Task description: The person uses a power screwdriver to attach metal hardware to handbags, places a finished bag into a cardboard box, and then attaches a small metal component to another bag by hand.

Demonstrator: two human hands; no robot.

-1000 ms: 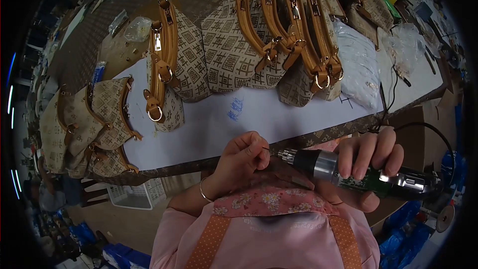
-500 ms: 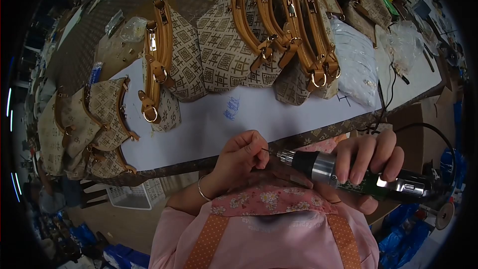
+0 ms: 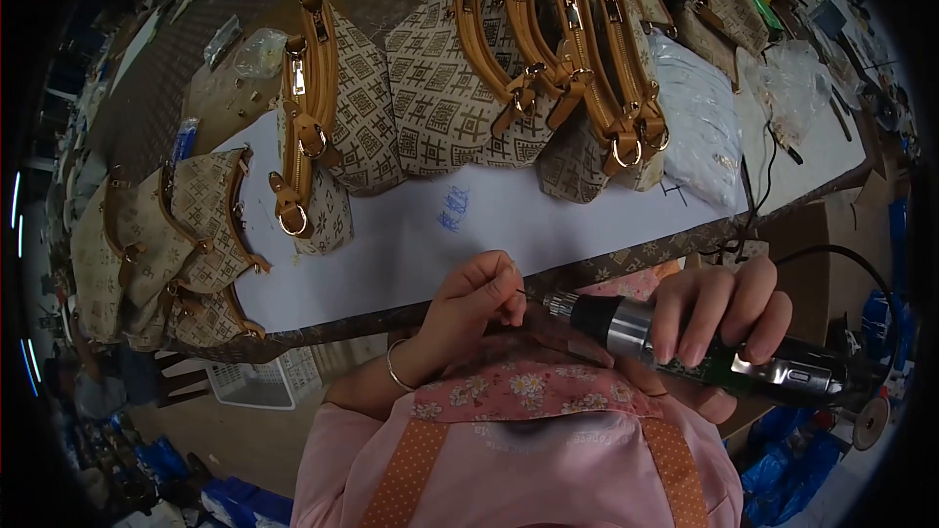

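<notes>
My right hand (image 3: 719, 318) is wrapped round a power drill (image 3: 631, 332) with a silver chuck and a dark body, lying nearly level over my lap and pointing left. A thin bit sticks out of the chuck. At its tip, my left hand (image 3: 484, 288) is closed in a pinch; whatever sits between the fingertips is too small to make out. Past my hands lies white paper (image 3: 391, 264) with a blue scribble. Patterned handbags (image 3: 440, 88) with tan zipped tops stand in a row along its far side.
More patterned bags (image 3: 205, 215) lie at the left table edge. A plastic-wrapped white bundle (image 3: 694, 117) rests at the right, near clear bags (image 3: 797, 88). A black cord (image 3: 861, 259) runs behind the drill. Below the table at left is a white basket (image 3: 254, 381).
Almost nothing differs. The drill and both hands have shifted very slightly, and the view has moved a little.
</notes>
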